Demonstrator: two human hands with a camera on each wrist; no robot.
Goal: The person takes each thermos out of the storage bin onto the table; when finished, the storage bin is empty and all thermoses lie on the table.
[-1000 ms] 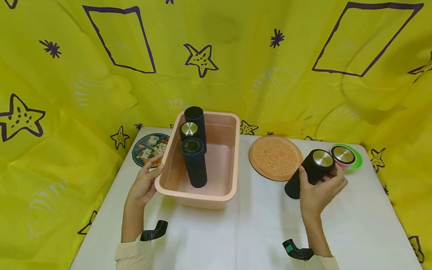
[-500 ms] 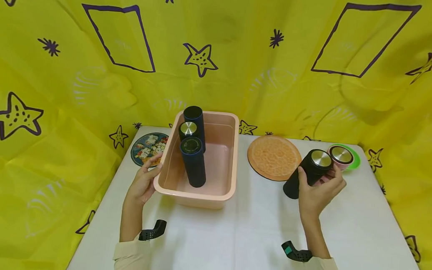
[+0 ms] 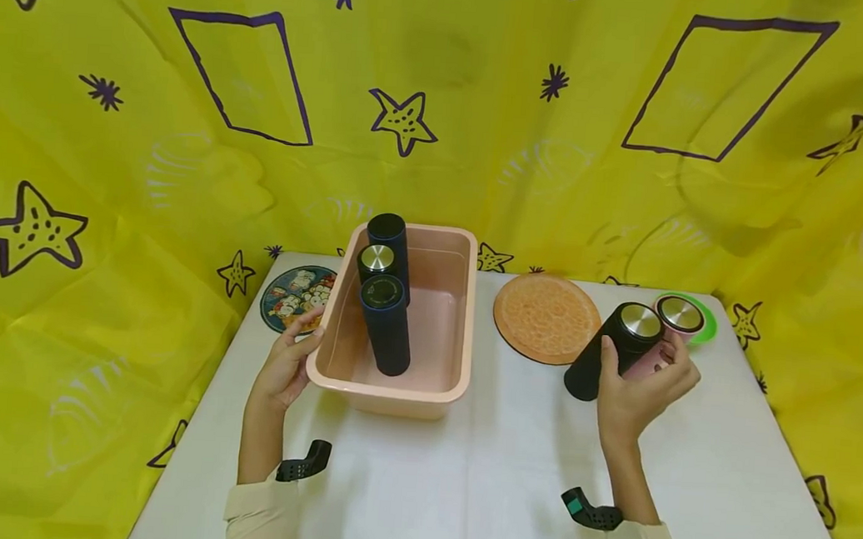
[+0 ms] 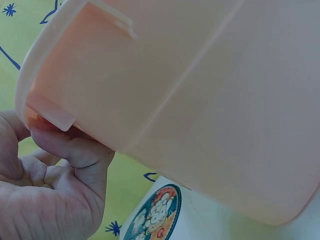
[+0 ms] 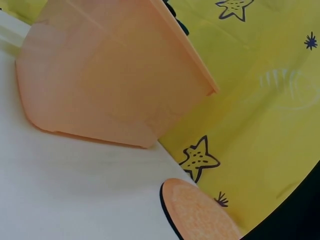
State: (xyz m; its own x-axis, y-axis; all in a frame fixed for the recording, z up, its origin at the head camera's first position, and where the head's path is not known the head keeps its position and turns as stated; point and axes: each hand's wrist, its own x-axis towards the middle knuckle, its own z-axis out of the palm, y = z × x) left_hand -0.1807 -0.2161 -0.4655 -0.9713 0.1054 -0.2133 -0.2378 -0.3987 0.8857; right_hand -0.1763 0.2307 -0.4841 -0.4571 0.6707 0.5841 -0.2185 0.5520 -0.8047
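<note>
In the head view my left hand (image 3: pixel 288 368) holds the left rim of a pink plastic basin (image 3: pixel 465 330). Up close, the left wrist view has the thumb and fingers at the basin's rim (image 4: pixel 25 95). Three dark flasks stand inside the basin, the front flask (image 3: pixel 389 333) being tall with a dark lid. At the right, a black flask (image 3: pixel 593 364) with a silver-topped lid stands on the table. My right hand (image 3: pixel 637 392) is around it, the thumb in front and the fingers slightly away from its side. Behind those fingers is a pink flask (image 3: pixel 649 364) with a silver-topped lid.
A round orange patterned mat (image 3: pixel 546 319) lies between basin and black flask. A green round plate or mat (image 3: pixel 707 322) shows behind the pink flask. Left of the basin lies a blue patterned mat (image 3: pixel 287 297). A yellow curtain (image 3: pixel 468 172) hangs behind the white table (image 3: pixel 416 486).
My right hand's fingers have loosened and moved slightly right from the black flask, so more of the pink flask shows. The left hand and basin have stayed in place.
</note>
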